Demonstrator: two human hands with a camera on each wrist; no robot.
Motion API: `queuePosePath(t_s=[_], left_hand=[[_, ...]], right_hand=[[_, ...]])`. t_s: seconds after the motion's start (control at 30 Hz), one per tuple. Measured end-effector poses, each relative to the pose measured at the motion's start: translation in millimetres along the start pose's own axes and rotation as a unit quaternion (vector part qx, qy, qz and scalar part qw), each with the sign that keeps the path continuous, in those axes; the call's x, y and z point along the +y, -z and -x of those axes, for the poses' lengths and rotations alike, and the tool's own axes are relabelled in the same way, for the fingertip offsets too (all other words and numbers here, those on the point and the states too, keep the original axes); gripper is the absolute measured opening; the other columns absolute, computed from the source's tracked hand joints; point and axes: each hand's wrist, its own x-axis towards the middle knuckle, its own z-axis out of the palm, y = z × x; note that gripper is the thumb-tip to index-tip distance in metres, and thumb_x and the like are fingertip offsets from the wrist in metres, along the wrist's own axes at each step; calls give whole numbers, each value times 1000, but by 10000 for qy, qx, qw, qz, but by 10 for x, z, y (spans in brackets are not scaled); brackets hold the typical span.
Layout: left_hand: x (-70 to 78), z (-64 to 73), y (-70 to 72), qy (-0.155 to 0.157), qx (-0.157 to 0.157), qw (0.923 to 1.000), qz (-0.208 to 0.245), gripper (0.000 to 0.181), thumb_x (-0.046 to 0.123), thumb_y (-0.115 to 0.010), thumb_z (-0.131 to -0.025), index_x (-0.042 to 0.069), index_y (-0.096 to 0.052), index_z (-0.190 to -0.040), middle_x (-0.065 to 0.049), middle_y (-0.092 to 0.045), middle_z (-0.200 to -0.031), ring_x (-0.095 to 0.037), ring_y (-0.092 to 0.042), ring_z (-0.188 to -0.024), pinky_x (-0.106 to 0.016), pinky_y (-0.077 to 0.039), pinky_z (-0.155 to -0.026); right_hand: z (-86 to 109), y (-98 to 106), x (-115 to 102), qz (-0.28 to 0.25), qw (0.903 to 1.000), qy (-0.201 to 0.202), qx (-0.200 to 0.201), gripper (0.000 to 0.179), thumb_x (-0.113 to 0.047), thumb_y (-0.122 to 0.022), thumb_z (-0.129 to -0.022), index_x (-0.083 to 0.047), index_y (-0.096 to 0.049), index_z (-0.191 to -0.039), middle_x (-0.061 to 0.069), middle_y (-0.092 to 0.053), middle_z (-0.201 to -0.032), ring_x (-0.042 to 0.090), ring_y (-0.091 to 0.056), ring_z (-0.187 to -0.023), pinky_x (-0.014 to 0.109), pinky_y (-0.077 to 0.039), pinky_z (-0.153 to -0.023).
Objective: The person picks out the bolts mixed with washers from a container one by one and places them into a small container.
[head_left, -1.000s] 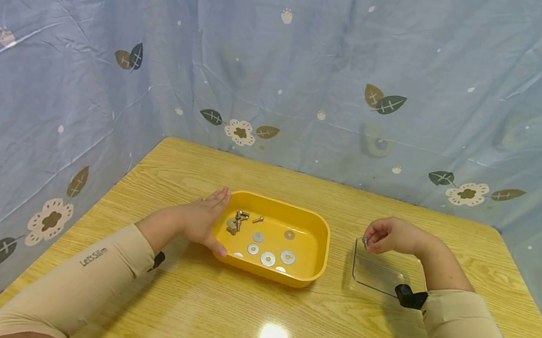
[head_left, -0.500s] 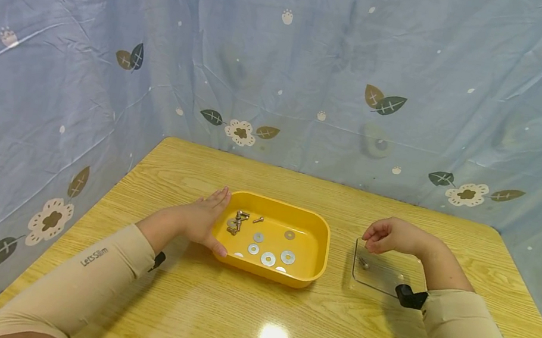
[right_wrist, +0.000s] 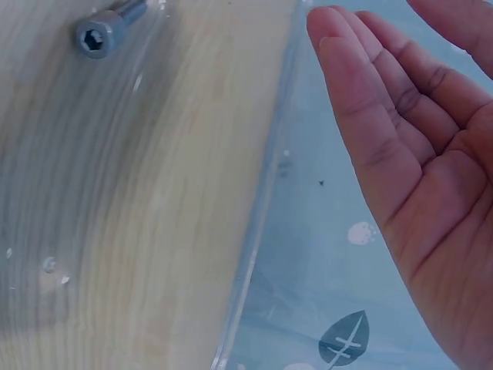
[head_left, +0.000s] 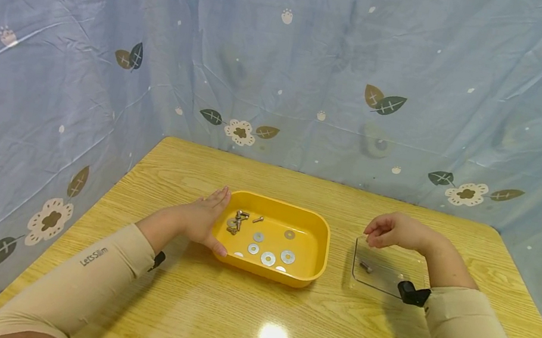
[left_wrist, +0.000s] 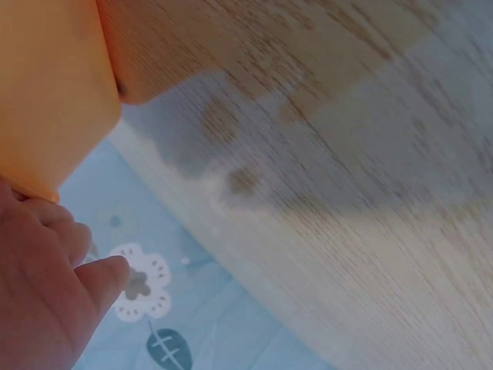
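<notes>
My left hand (head_left: 197,221) rests spread against the left end of a yellow tray (head_left: 315,249), its thumb at the near rim. Several bolts (head_left: 238,224) lie bunched at the tray's left, and flat washers (head_left: 287,260) are scattered over its floor. On the right, my right hand (head_left: 396,230) hovers over the far left part of a clear container (head_left: 376,288), holding nothing. One socket head bolt (right_wrist: 102,33) lies inside that container; its hex recess shows in the right wrist view. The left wrist view catches the left fingers (left_wrist: 58,223) at the tray's edge.
The light wooden table (head_left: 203,308) carries both containers, with a gap of bare wood between them. Blue patterned cloth (head_left: 314,110) hangs behind the table and along both sides. Black wrist straps (head_left: 412,293) sit by the sleeves.
My right hand has let go of the bolt, which dropped into the clear container and settled on its bottom. That hand has risen slightly. The left hand and tray have not moved.
</notes>
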Motion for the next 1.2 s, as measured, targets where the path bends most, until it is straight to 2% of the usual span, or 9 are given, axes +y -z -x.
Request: queuePosePath(t_s=[0.3,0.53,0.7,0.97,1.2], left_hand=[[-7,0,5,-18,-12,10000,80,137,78,-60,-56,-6,2,-144,-23,9,-150,-34,2,-138,-55,-14,-107],[9,13,15,5,-62,10000,43,137,78,-60,-55,-4,4,-144,-20,12,-150,-31,4,-139,-52,-14,-108],[11,15,14,-4,-38,10000,11,137,79,-59,-55,-4,3,-144,-20,11,-150,-32,3,-139,-52,-15,-108],[-7,6,5,-66,-6,10000,64,136,78,-60,-56,-6,1,-144,-23,9,-150,-35,1,-138,-55,-15,-107],[-7,7,14,36,-87,10000,15,137,80,-58,-55,-4,3,-144,-20,11,-150,-32,3,-139,-52,-14,-108]], right_hand=[[-26,67,-118,-269,9996,75,92,31,-11,-63,-85,5,-55,-110,17,-63,-101,26,-61,-95,33,-49,-84],[-106,73,-317,-126,9984,456,309,31,-12,-65,-85,3,-57,-110,10,-65,-102,22,-62,-95,28,-49,-82],[-222,40,-486,-154,9973,572,444,29,-15,-66,-85,-1,-59,-110,10,-64,-104,17,-62,-94,30,-49,-83],[-471,-55,-751,-120,9956,810,453,28,-15,-66,-84,-2,-60,-109,10,-64,-104,27,-60,-99,34,-49,-85],[-714,-167,-957,-250,9948,913,365,26,-13,-66,-84,-3,-61,-108,18,-63,-107,21,-61,-96,33,-49,-85]])
